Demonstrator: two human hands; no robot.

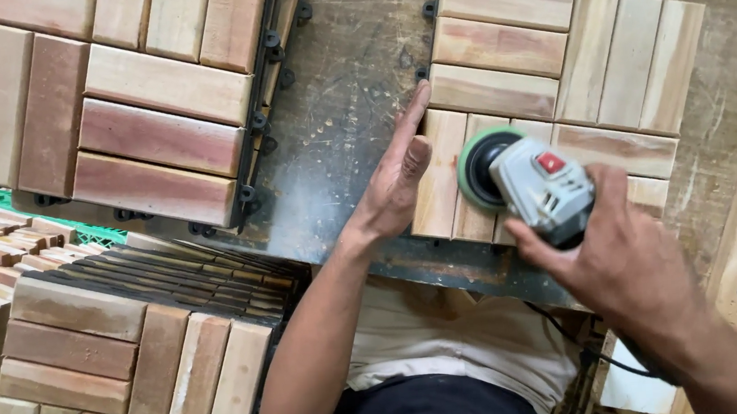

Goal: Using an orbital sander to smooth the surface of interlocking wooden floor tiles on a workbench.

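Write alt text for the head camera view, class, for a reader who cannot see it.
A right hand holds a grey handheld disc sander on a square slatted wooden deck tile lying on a worn workbench, while the left hand steadies the tile's edge. Similar tile stacks sit alongside.

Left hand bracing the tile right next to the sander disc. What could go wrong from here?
1. The left hand lies flat on the wooden tile's edge, close to the sander's disc; a slip might graze the fingers.
2. The right hand alone holds the sander, so a snag could jerk it.
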